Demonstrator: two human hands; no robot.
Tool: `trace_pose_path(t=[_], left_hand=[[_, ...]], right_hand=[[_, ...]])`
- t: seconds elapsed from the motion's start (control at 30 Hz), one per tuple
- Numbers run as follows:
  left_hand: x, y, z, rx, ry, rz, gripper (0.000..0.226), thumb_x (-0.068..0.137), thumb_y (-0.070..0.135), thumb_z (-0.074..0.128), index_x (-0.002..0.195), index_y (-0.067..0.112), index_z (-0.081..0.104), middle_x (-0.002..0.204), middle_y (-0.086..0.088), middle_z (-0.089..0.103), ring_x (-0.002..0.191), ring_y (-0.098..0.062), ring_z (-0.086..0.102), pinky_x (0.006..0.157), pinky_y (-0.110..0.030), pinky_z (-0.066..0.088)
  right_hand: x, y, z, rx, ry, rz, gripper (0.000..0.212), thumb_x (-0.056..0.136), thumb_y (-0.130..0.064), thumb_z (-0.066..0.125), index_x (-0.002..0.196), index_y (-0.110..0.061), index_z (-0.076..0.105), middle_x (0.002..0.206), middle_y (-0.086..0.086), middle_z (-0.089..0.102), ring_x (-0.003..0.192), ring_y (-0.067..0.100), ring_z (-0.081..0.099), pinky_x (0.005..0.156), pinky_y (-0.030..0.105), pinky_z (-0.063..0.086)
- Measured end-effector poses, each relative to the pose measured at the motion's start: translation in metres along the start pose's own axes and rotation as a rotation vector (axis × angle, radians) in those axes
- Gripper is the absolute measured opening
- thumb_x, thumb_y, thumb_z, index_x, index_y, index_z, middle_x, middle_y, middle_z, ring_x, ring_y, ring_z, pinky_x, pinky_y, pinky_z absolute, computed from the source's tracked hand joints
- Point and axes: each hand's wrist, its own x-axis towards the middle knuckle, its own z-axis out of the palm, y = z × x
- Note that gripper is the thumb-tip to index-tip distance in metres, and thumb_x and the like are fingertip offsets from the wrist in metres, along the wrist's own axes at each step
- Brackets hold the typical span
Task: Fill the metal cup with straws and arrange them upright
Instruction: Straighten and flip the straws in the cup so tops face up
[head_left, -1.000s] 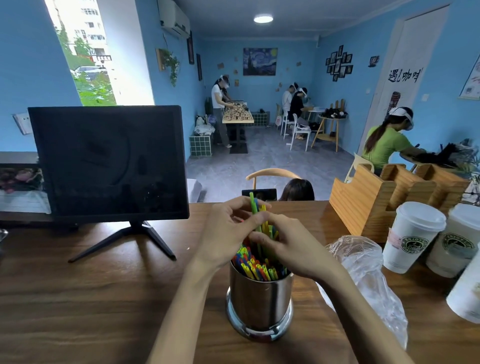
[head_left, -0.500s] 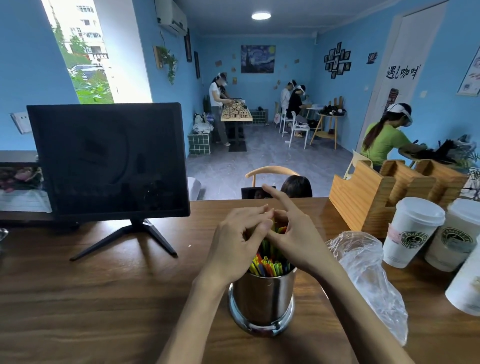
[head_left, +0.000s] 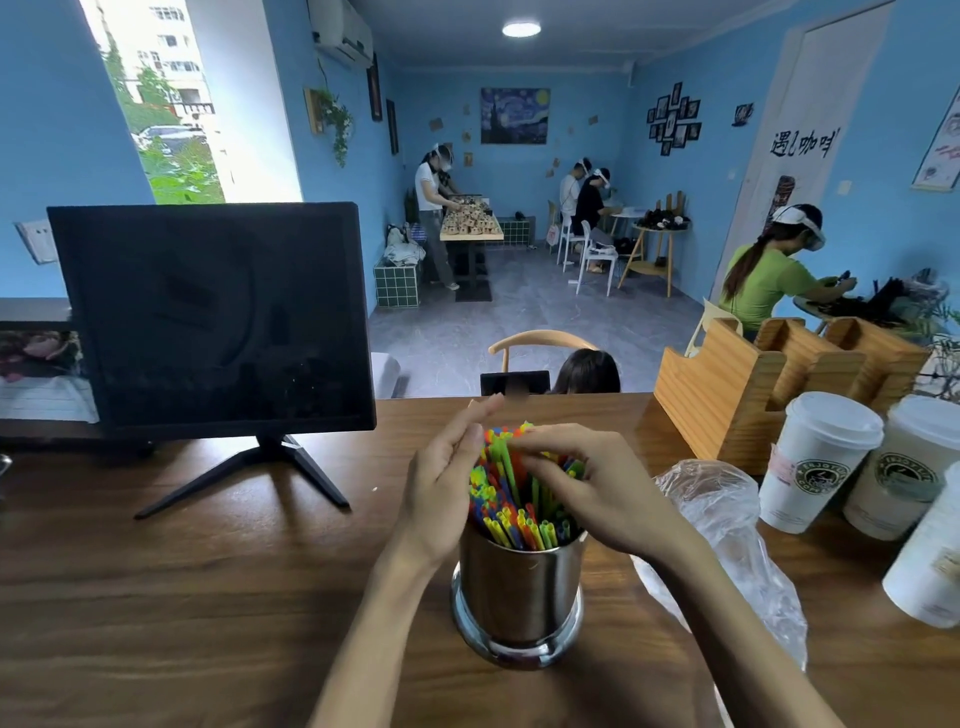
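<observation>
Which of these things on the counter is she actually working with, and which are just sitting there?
In use: metal cup, straws, left hand, right hand.
Lying about: monitor, plastic bag, paper cups, wooden holder.

Glossy metal cup (head_left: 519, 592), plastic straws (head_left: 511, 499), wood-grain table (head_left: 208, 597).

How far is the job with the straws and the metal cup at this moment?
Mostly done: the metal cup is already packed with coloured straws. In hand: the left hand steadies the bundle with straight fingers while the right hand curls over the tops. Left: some straws lean, so they need straightening. The plastic bag looks empty.
</observation>
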Motion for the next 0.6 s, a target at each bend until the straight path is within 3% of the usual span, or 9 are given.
trace_pose_path(t=[0.1,0.17,0.23,0.33,0.43,0.6], left_hand=[[0.005,-0.005,-0.004,0.034,-0.051,-0.022,0.037,0.107,0.009,0.043,0.136,0.021,0.062,0.137,0.006,0.065,0.135,-0.013,0.054,0.117,-0.044,0.039],[0.006,-0.009,-0.003,0.057,-0.07,-0.037,0.041,0.106,0.007,0.045,0.139,0.027,0.06,0.141,0.009,0.061,0.139,-0.013,0.049,0.12,-0.048,0.035],[0.006,-0.01,0.0,0.061,-0.079,-0.038,0.048,0.105,0.005,0.047,0.141,0.037,0.057,0.146,0.016,0.056,0.143,-0.008,0.043,0.122,-0.046,0.032],[0.004,-0.007,0.002,0.021,-0.075,-0.051,0.061,0.103,-0.002,0.048,0.148,0.039,0.046,0.146,0.026,0.052,0.141,0.001,0.041,0.12,-0.035,0.035],[0.001,-0.006,-0.001,-0.084,-0.031,-0.071,0.069,0.1,-0.009,0.046,0.152,0.036,0.039,0.153,0.018,0.046,0.142,0.003,0.038,0.119,-0.024,0.033],[-0.005,-0.009,-0.012,-0.072,0.075,-0.098,0.051,0.104,0.009,0.049,0.149,0.032,0.045,0.147,0.014,0.054,0.137,0.001,0.046,0.113,-0.023,0.038]], right_hand=[[-0.001,-0.002,-0.002,0.032,-0.13,0.003,0.031,0.103,-0.036,0.055,0.133,-0.035,0.066,0.136,-0.024,0.059,0.133,-0.008,0.044,0.111,0.017,0.035],[-0.001,0.0,0.002,-0.023,-0.17,-0.002,0.034,0.103,-0.043,0.051,0.132,-0.036,0.066,0.14,-0.024,0.057,0.138,-0.009,0.038,0.115,0.021,0.032],[0.0,0.0,0.003,-0.02,-0.144,0.003,0.033,0.103,-0.042,0.053,0.132,-0.035,0.067,0.139,-0.023,0.059,0.136,-0.008,0.041,0.115,0.027,0.035],[0.0,-0.005,0.003,0.078,-0.107,-0.04,0.038,0.102,-0.038,0.056,0.14,-0.035,0.059,0.14,-0.021,0.057,0.133,-0.003,0.048,0.11,0.026,0.041],[-0.002,-0.002,0.006,-0.001,-0.1,-0.065,0.03,0.1,-0.042,0.058,0.128,-0.039,0.069,0.138,-0.023,0.058,0.135,-0.004,0.045,0.112,0.03,0.039],[-0.003,0.001,0.005,-0.075,-0.074,0.0,0.024,0.1,-0.043,0.059,0.118,-0.038,0.075,0.131,-0.024,0.063,0.133,-0.004,0.045,0.112,0.03,0.039]])
